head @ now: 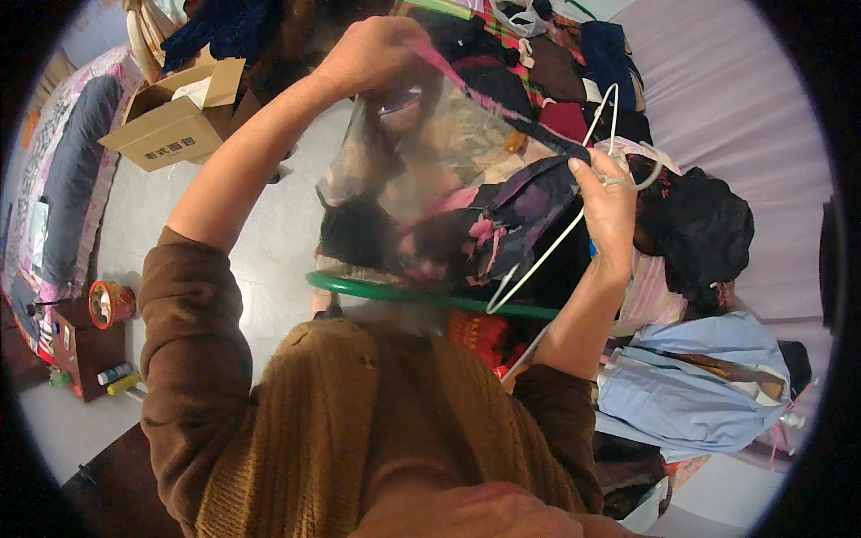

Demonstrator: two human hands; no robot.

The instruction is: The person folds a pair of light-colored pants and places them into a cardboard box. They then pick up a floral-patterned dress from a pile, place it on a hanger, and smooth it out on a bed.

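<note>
A sheer floral fabric piece (pixel 464 181), dark with pink and purple patches, is stretched between my two hands. My left hand (pixel 377 50), raised at the top, pinches its pink edge. At the other end of that edge, my right hand (pixel 609 208) grips a dark corner of the fabric. A white clothes hanger (pixel 548 252) is also in my right hand, its lower end pointing down toward the green rim. I can see other clothes and blurred shapes through the thin cloth.
A curved green rim (pixel 356 288) runs before my body. Dark clothes (pixel 562 74) are laid out beyond the fabric. At right lie a black garment (pixel 713 228) and a light blue shirt (pixel 699 390). An open cardboard box (pixel 178 131) and a red tub (pixel 111 304) stand at left.
</note>
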